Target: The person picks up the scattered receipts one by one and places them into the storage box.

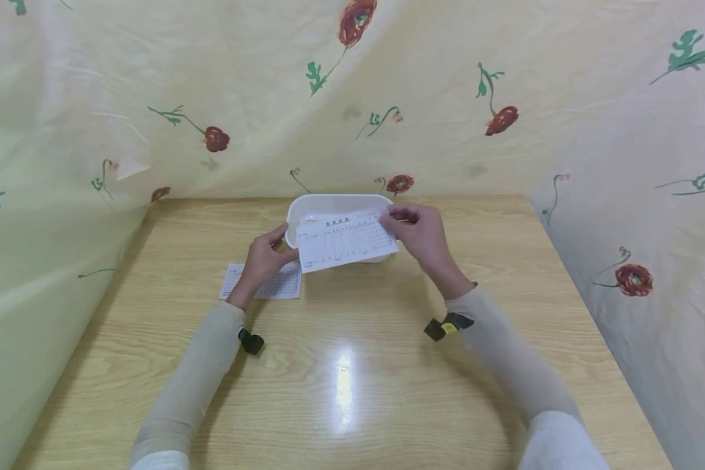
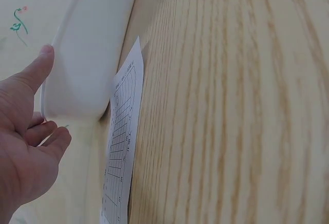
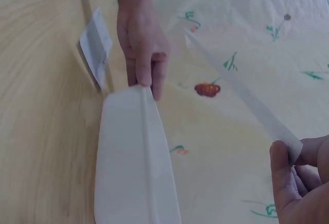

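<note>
Between the thumb and fingers of my right hand [image 1: 424,236] is the right end of a white printed form slip [image 1: 343,240] with a ruled table. In the head view the slip slants in front of a white plastic basin [image 1: 341,201], covering much of it; the right wrist view has it held above the rim. My left hand [image 1: 264,261] grips the basin's left end, thumb on the near side and fingers at the rim [image 3: 145,93]. A second ruled form slip [image 1: 279,286] lies on the table beneath the left wrist, partly hidden by it.
The wood-grain table [image 1: 341,333] carries the basin near its back edge. A flower-printed cloth [image 1: 258,98] hangs behind and along both sides. Dark wrist straps with small devices [image 1: 446,325] sit on both forearms.
</note>
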Motion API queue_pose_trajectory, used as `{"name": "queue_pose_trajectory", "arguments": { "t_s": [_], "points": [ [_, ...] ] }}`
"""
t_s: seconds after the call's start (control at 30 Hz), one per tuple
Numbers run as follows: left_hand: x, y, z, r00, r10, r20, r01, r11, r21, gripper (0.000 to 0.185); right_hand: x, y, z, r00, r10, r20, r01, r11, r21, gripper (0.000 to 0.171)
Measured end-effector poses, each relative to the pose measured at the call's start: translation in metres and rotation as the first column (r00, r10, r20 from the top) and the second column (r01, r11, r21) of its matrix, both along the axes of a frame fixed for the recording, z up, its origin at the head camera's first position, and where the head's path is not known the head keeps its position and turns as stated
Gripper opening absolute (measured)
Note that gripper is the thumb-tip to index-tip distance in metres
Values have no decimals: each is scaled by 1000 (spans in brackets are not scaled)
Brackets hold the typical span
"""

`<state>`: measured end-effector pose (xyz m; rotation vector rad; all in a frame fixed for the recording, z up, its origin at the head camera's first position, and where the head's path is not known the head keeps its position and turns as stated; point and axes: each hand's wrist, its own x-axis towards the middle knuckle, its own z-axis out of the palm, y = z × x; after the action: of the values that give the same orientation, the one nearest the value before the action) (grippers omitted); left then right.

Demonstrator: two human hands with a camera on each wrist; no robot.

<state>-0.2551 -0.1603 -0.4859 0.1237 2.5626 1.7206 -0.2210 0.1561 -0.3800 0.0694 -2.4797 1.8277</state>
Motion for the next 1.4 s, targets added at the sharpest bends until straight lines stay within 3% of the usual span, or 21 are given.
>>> {"name": "queue_pose_trajectory", "arguments": {
  "t_s": [0.43, 0.83, 1.4],
  "points": [
    [2, -2, -1, 999, -30, -12, 31, 999, 13, 90, -40, -5, -13, 991, -134, -10, 133, 989, -62, 27],
    [2, -2, 0, 1000, -23, 1, 23, 999, 24, 91, -73, -20, -29, 975, -212, 73, 214, 976, -28, 28],
    [2, -2, -1, 999, -28, -15, 28, 999, 30, 89, -91, -36, -60, 975, -206, 81, 201, 977, 67, 26]
  ]
}}
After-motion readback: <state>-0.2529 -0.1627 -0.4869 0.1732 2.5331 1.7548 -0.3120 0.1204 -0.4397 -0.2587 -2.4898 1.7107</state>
